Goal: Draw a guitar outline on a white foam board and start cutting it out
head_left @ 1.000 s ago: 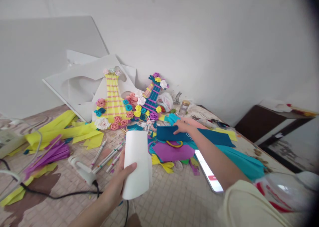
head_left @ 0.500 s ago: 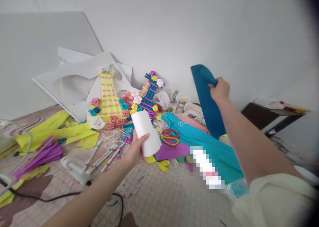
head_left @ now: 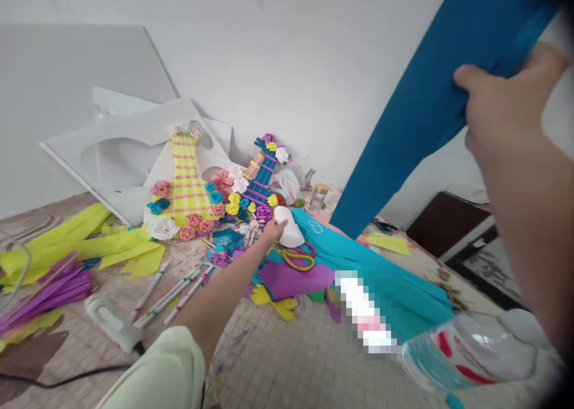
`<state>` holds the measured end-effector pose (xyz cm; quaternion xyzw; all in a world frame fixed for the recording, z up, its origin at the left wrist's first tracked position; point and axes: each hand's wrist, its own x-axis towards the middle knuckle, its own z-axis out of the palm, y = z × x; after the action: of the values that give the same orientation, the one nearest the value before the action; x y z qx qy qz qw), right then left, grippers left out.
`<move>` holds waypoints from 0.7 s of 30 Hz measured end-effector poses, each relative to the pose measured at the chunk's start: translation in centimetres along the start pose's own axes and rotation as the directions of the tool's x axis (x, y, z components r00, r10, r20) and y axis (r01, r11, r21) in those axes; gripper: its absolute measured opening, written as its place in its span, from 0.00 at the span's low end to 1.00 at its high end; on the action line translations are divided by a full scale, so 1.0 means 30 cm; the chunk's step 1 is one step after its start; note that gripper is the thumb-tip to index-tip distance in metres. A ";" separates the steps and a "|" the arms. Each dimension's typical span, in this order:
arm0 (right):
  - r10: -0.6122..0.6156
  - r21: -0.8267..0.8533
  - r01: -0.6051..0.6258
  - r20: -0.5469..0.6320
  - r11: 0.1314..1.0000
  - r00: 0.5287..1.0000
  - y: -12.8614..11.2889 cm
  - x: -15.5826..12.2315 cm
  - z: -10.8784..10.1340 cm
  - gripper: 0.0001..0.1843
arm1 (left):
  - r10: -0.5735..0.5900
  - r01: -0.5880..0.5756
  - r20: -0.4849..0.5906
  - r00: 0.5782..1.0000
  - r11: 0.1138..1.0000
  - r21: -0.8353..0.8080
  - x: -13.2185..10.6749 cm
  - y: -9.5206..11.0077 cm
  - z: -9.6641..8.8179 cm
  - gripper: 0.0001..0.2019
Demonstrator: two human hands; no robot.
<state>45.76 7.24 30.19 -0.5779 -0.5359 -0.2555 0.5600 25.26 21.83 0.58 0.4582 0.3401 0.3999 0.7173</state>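
Near the left hand (head_left: 274, 231), red-and-yellow scissors (head_left: 299, 268) overlap purple paper (head_left: 296, 280)

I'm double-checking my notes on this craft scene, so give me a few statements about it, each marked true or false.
1. The right hand holds a dark blue sheet. True.
2. The dark blue sheet lies flat. False: it is held up at a slant.
3. The left hand holds a curled white piece. True.
4. Flowers trim the yellow guitar shape. True.
5. The curled white piece is left of the yellow guitar shape. False: it is to the right.
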 end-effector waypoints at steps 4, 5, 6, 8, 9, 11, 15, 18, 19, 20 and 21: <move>0.109 0.384 -0.139 0.099 0.913 0.989 -0.119 -0.106 0.026 0.23 | 0.168 -0.170 0.102 0.980 0.985 0.008 -0.066 0.082 0.008 0.20; 0.161 0.433 -0.208 0.143 0.877 0.977 -0.148 -0.137 0.041 0.21 | 0.205 -0.207 0.166 0.965 0.978 -0.005 -0.101 0.107 0.016 0.20; 0.211 0.477 -0.273 0.181 0.836 0.961 -0.176 -0.166 0.057 0.20 | 0.232 -0.233 0.241 0.943 0.972 -0.021 -0.143 0.133 0.026 0.21; 0.292 0.548 -0.390 0.261 0.740 0.920 -0.221 -0.217 0.088 0.20 | 0.247 -0.249 0.403 0.881 0.967 -0.049 -0.240 0.181 0.047 0.26; 0.328 0.575 -0.445 0.301 0.686 0.896 -0.239 -0.236 0.100 0.20 | 0.251 -0.253 0.469 0.847 0.966 -0.060 -0.293 0.204 0.055 0.29; 0.397 0.603 -0.540 0.368 0.587 0.841 -0.269 -0.262 0.113 0.20 | 0.252 -0.265 0.609 0.752 0.962 -0.070 -0.397 0.247 0.063 0.31; 0.479 0.596 -0.654 0.451 0.466 0.753 -0.331 -0.282 0.089 0.17 | 0.113 -0.187 0.573 0.812 0.980 0.073 -0.589 0.340 0.022 0.18; 0.527 0.591 -0.693 0.466 0.413 0.711 -0.388 -0.320 0.049 0.14 | -0.003 -0.101 0.542 0.841 0.982 0.162 -0.723 0.411 -0.057 0.15; 0.561 0.575 -0.719 0.472 0.389 0.681 -0.404 -0.347 0.037 0.14 | -0.043 -0.090 0.562 0.826 0.974 0.207 -0.768 0.430 -0.091 0.15; 0.598 0.550 -0.754 0.484 0.361 0.639 -0.418 -0.382 0.028 0.14 | -0.083 -0.089 0.585 0.807 0.961 0.260 -0.813 0.445 -0.128 0.14; 0.630 0.514 -0.795 0.510 0.323 0.586 -0.429 -0.426 0.022 0.15 | -0.122 -0.097 0.603 0.788 0.943 0.318 -0.859 0.455 -0.168 0.13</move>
<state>30.14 0.98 23.40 -0.5184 -0.3343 0.3072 0.7247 5.81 4.51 14.65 0.6750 0.1537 0.1608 0.7035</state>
